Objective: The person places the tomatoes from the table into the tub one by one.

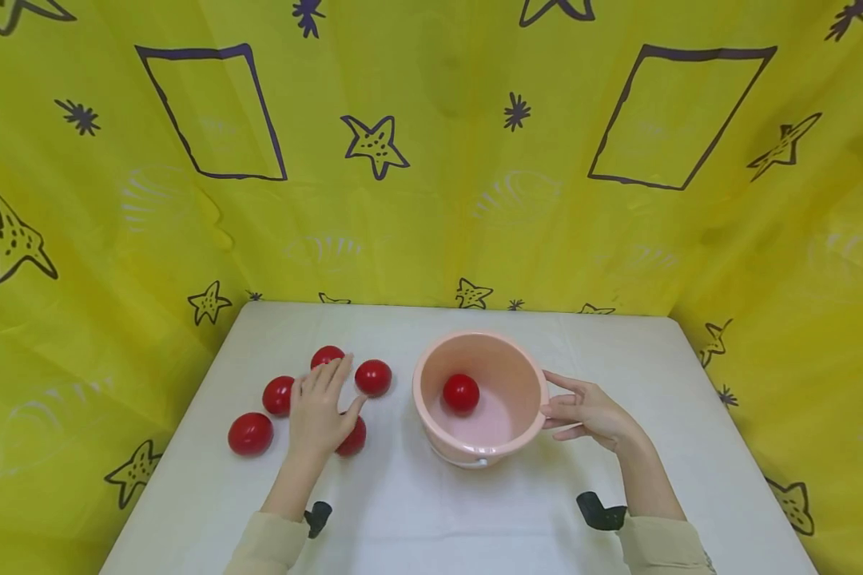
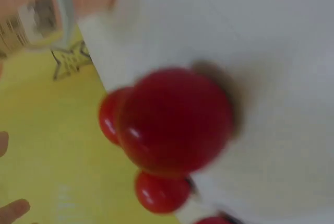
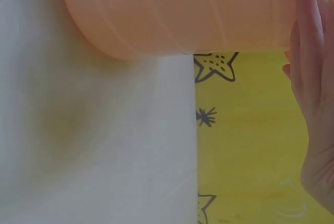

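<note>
My left hand [image 1: 320, 411] hovers over a cluster of several glossy red balls, its fingers extended and holding nothing. One ball [image 1: 354, 439] lies partly hidden beside the thumb; another ball [image 1: 325, 355] is just beyond the fingertips. In the left wrist view a big blurred red ball [image 2: 175, 122] fills the middle. To the right stands a peach-coloured bucket [image 1: 431, 435], with a single red ball [image 1: 461, 394] inside. Against the bucket's right rim, my right hand [image 1: 590, 411] rests its fairly straight fingers. The right wrist view shows these fingers [image 3: 310, 31] along the bucket's outer wall.
A white cloth [image 1: 446, 511] covers the table. Yellow curtains [image 1: 431, 216] with drawn stars hang behind and at both sides. The bucket's pale handle [image 1: 460, 461] hangs down at its front. Black wrist devices [image 1: 600, 513] sit by both sleeves.
</note>
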### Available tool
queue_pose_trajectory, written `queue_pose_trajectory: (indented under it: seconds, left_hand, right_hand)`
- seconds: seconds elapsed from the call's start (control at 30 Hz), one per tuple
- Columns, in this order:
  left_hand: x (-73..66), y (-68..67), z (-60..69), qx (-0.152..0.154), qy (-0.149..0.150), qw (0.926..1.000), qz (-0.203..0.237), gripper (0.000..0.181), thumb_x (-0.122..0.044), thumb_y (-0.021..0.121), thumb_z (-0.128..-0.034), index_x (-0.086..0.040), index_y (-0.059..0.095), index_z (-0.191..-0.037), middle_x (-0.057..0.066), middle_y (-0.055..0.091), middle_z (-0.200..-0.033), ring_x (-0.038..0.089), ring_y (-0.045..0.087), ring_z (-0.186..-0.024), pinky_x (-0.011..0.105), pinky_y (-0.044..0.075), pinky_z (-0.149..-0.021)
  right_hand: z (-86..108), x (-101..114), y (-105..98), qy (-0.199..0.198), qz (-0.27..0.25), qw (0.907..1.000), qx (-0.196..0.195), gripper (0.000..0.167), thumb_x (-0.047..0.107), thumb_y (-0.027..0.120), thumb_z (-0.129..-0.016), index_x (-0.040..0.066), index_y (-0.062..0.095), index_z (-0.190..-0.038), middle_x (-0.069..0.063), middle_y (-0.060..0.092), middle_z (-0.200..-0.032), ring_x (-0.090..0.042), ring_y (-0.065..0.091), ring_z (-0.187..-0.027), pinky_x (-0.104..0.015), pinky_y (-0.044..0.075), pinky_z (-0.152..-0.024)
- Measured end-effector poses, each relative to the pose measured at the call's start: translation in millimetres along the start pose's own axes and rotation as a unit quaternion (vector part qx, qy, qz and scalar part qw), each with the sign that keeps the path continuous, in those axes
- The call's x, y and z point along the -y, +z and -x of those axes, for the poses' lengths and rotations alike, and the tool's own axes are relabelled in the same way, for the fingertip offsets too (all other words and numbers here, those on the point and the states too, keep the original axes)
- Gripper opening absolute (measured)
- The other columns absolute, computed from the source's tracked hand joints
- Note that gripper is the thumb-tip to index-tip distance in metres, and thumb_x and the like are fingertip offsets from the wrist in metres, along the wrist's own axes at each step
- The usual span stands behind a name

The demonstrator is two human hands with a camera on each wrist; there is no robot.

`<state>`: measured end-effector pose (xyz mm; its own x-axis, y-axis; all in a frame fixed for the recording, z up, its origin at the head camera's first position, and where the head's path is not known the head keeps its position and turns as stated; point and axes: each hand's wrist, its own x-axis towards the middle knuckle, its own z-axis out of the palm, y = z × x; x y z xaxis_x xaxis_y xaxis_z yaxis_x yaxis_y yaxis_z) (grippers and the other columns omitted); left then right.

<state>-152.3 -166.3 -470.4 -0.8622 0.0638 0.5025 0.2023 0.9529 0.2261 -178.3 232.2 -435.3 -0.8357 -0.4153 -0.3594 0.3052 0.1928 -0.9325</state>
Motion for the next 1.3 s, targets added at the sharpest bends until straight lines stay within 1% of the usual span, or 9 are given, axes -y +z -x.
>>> queue_pose_trajectory:
  seconds: [0.1, 0.2, 0.37, 0.53, 0.7, 0.83, 0.93, 1.03, 1.3]
  left_hand:
    - [21.1, -4.8, 6.5, 0.022, -0.057, 0.998, -0.018, 0.077, -0.028, 0.075, -0.0706, -0.012, 0.039, -0.137, 0.017, 0.048, -0.129, 0.037, 0.04, -0.118, 0.057, 0.027, -0.098]
    - [40.0, -10.3, 14.8, 0.049, -0.125, 0.9908, -0.016, 0.078, -0.028, 0.072, -0.0729, -0.011, 0.033, -0.139, 0.019, 0.041, -0.132, 0.04, 0.033, -0.121, 0.059, 0.02, -0.101]
    - [67.2, -15.7, 31.7, 0.084, -0.225, 0.9707, -0.006, 0.084, -0.027, 0.07, -0.0738, -0.009, 0.024, -0.142, 0.023, 0.032, -0.135, 0.044, 0.024, -0.124, 0.063, 0.009, -0.102]
    - [87.5, -16.6, 50.1, 0.115, -0.296, 0.9483, -0.005, 0.089, -0.029, 0.069, -0.0754, -0.007, 0.016, -0.144, 0.028, 0.026, -0.137, 0.047, 0.019, -0.124, 0.065, 0.005, -0.102]
    - [99.1, -15.3, 63.2, 0.149, -0.327, 0.9334, -0.007, 0.092, -0.032, 0.068, -0.0762, -0.005, 0.013, -0.145, 0.031, 0.026, -0.134, 0.05, 0.018, -0.122, 0.067, 0.002, -0.1]
    - [105.3, -13.4, 69.0, 0.172, -0.341, 0.9242, -0.007, 0.093, -0.034, 0.068, -0.0759, -0.003, 0.013, -0.144, 0.033, 0.027, -0.132, 0.051, 0.017, -0.121, 0.068, 0.001, -0.099]
    - [109.8, -12.1, 71.9, 0.181, -0.351, 0.9186, -0.008, 0.093, -0.036, 0.068, -0.0753, -0.001, 0.015, -0.143, 0.033, 0.028, -0.13, 0.052, 0.017, -0.12, 0.068, 0.001, -0.099]
    - [114.5, -9.9, 75.8, 0.183, -0.357, 0.9161, -0.009, 0.091, -0.038, 0.068, -0.0758, 0.002, 0.019, -0.141, 0.033, 0.031, -0.128, 0.052, 0.019, -0.119, 0.068, 0.003, -0.098]
    - [120.6, -5.7, 82.8, 0.18, -0.358, 0.9163, 0.003, 0.083, -0.039, 0.067, -0.0764, 0.003, 0.026, -0.136, 0.033, 0.035, -0.122, 0.05, 0.025, -0.113, 0.067, 0.01, -0.094]
  right_hand:
    - [1.1, 1.1, 0.8, -0.002, -0.003, 1.0, 0.0, 0.081, 0.012, 0.065, -0.084, 0.001, 0.013, -0.145, -0.018, 0.066, -0.1, -0.023, 0.068, -0.081, -0.034, 0.054, -0.064]
    - [2.4, 1.6, 1.6, -0.005, -0.004, 1.0, 0.0, 0.081, 0.012, 0.065, -0.084, 0.0, 0.013, -0.145, -0.018, 0.066, -0.1, -0.023, 0.068, -0.08, -0.034, 0.054, -0.064]
    - [2.8, 1.3, 2.2, -0.005, -0.005, 1.0, -0.003, 0.081, 0.012, 0.065, -0.084, 0.001, 0.013, -0.145, -0.018, 0.066, -0.101, -0.022, 0.068, -0.08, -0.033, 0.054, -0.064]
    - [2.3, -0.1, 1.8, -0.002, -0.011, 0.9999, 0.0, 0.081, 0.012, 0.065, -0.084, 0.002, 0.013, -0.145, -0.017, 0.066, -0.1, -0.022, 0.068, -0.081, -0.032, 0.054, -0.064]
    - [2.6, 0.3, 2.1, -0.003, -0.01, 0.9999, -0.002, 0.081, 0.012, 0.065, -0.084, 0.002, 0.013, -0.145, -0.019, 0.065, -0.101, -0.022, 0.068, -0.081, -0.032, 0.054, -0.064]
    - [2.6, 0.3, 2.4, -0.003, -0.009, 0.9999, -0.004, 0.081, 0.013, 0.065, -0.084, 0.002, 0.013, -0.145, -0.021, 0.064, -0.103, -0.022, 0.068, -0.081, -0.033, 0.054, -0.065]
    - [2.5, -0.1, 2.5, -0.003, -0.01, 0.9999, -0.004, 0.081, 0.012, 0.065, -0.084, 0.002, 0.014, -0.145, -0.02, 0.064, -0.103, -0.022, 0.068, -0.081, -0.033, 0.054, -0.065]
    - [2.7, -0.3, 2.8, -0.004, -0.012, 0.9999, -0.005, 0.081, 0.013, 0.065, -0.084, 0.002, 0.014, -0.145, -0.019, 0.065, -0.103, -0.022, 0.068, -0.081, -0.033, 0.054, -0.065]
    - [3.0, -1.8, 2.4, -0.005, -0.018, 0.9998, -0.007, 0.081, 0.013, 0.066, -0.084, 0.002, 0.014, -0.145, -0.018, 0.066, -0.101, -0.021, 0.068, -0.08, -0.033, 0.054, -0.065]
